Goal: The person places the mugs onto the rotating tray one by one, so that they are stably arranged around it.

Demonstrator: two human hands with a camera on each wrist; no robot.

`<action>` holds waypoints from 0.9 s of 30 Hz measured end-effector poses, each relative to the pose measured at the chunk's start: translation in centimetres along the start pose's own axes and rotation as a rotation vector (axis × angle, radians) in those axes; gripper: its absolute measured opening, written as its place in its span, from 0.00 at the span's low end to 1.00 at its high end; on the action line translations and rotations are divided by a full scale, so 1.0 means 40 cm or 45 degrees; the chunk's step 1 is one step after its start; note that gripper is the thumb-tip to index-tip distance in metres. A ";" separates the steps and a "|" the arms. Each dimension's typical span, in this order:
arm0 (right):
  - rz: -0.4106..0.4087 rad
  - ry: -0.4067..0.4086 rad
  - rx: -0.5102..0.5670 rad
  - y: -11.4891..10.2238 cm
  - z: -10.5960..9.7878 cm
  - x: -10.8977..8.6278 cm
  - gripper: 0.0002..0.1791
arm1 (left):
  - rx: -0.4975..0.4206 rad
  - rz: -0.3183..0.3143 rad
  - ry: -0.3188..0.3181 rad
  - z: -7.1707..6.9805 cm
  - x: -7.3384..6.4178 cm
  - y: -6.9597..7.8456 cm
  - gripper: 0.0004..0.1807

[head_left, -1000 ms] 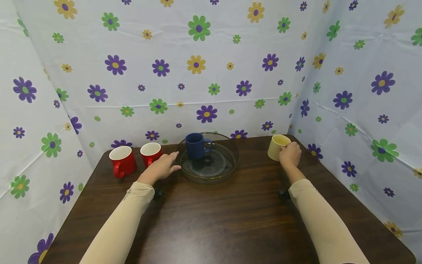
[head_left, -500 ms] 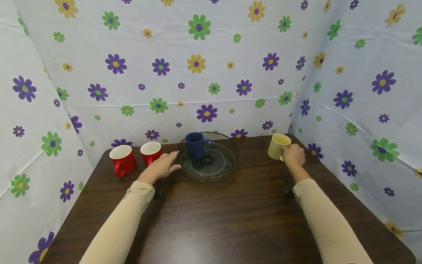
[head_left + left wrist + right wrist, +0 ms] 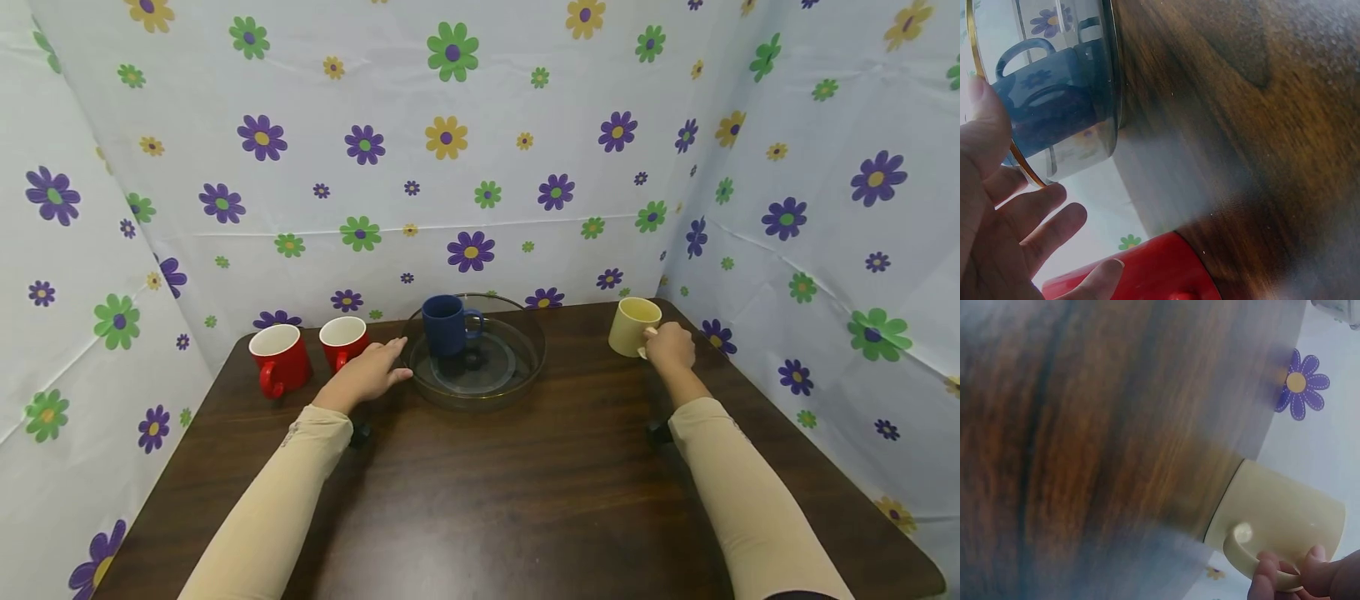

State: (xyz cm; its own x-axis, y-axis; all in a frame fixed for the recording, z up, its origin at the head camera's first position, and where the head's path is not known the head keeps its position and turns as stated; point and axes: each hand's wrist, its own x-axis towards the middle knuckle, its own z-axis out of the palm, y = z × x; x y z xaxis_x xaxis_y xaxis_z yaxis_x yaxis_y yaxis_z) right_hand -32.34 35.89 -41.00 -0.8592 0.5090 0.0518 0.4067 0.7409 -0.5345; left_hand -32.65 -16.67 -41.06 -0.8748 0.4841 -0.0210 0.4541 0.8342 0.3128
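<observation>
On the right of the table, a pale yellow mug [image 3: 632,327] stands upright. My right hand [image 3: 671,345] pinches its handle [image 3: 1244,555] between thumb and fingers, as the right wrist view shows. My left hand [image 3: 365,374] reaches to the left side of a clear glass bowl [image 3: 480,400], fingers spread and fairly straight. Fingertips lie at the bowl's gold rim [image 3: 1027,169]; whether they press on it I cannot tell. Inside the bowl stands a blue mug [image 3: 444,327], handle to the right. Just behind my left hand is a red mug [image 3: 343,340], partly hidden by it.
Another red mug [image 3: 280,363] with a white inside stands farther left, its handle facing me. All of this is on a dark brown wooden table [image 3: 495,500]. Flower-patterned white cloth [image 3: 315,192] hangs close behind and along both sides.
My right hand has shifted slightly right, and the yellow mug's handle has come into sight. My left hand keeps its place by the bowl. The head view has tilted slightly downward.
</observation>
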 end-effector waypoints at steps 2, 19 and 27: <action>0.002 -0.014 -0.019 -0.001 -0.004 0.003 0.25 | -0.004 -0.004 -0.002 -0.002 0.002 0.002 0.42; -0.047 -0.045 -0.055 0.008 -0.011 0.019 0.24 | -0.006 0.003 -0.016 -0.012 0.004 0.005 0.41; -0.056 -0.027 -0.029 0.012 -0.008 0.019 0.21 | 0.001 0.003 -0.020 -0.011 0.002 0.006 0.41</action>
State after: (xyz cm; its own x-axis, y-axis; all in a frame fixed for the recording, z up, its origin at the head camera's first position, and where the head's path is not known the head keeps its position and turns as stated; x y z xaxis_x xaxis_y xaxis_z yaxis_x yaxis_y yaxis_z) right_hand -32.68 36.77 -40.96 -0.8827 0.4665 0.0567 0.3752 0.7722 -0.5127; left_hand -32.69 -16.54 -40.58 -0.8709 0.4902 -0.0354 0.4563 0.8332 0.3122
